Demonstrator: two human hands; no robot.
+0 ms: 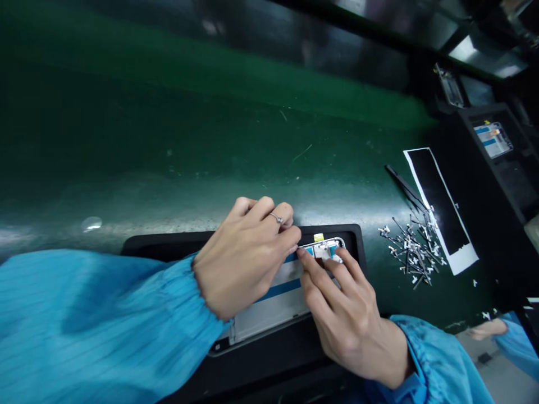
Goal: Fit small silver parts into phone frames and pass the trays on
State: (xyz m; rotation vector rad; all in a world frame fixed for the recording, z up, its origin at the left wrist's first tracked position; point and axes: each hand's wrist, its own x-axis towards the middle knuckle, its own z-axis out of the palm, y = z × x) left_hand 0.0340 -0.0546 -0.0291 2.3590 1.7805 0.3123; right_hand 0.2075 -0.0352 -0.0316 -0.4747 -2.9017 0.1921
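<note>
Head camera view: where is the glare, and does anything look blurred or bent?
In the head view, a pale band of glare crosses the green bench surface, with an oval glare spot at left. The ringed hand looks sharp, the far top corner falls dark and soft, and the bench edges bow, suggesting wide-angle distortion.

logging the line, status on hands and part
Left hand: pinching thin white strip. Right hand: fingers on blue-and-white framed part in black tray. Loose metal pins to the right, not in the way.

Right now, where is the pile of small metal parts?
In the head view, the pile lies on the green bench, right of the black tray, beside a black-and-white sheet.
</note>
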